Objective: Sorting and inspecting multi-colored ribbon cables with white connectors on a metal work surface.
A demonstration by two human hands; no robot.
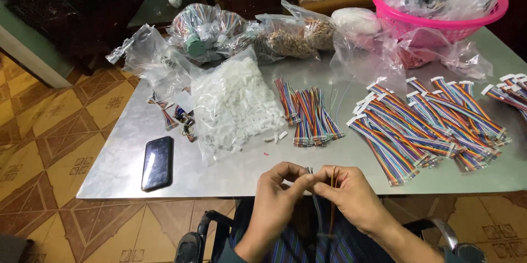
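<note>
My left hand and my right hand meet at the near edge of a metal table. Together their fingertips pinch a thin bunch of coloured wires that hangs down toward my lap. A small white piece seems to sit between the left fingers, too small to tell. Just beyond the hands lie short rainbow ribbon cable bundles. A clear bag of small white plastic connectors lies to the left of them.
Many finished rainbow cables with white connectors spread over the right side. A black phone lies at the left near edge. Clear bags of parts and a pink basket stand at the back. Patterned tile floor lies left.
</note>
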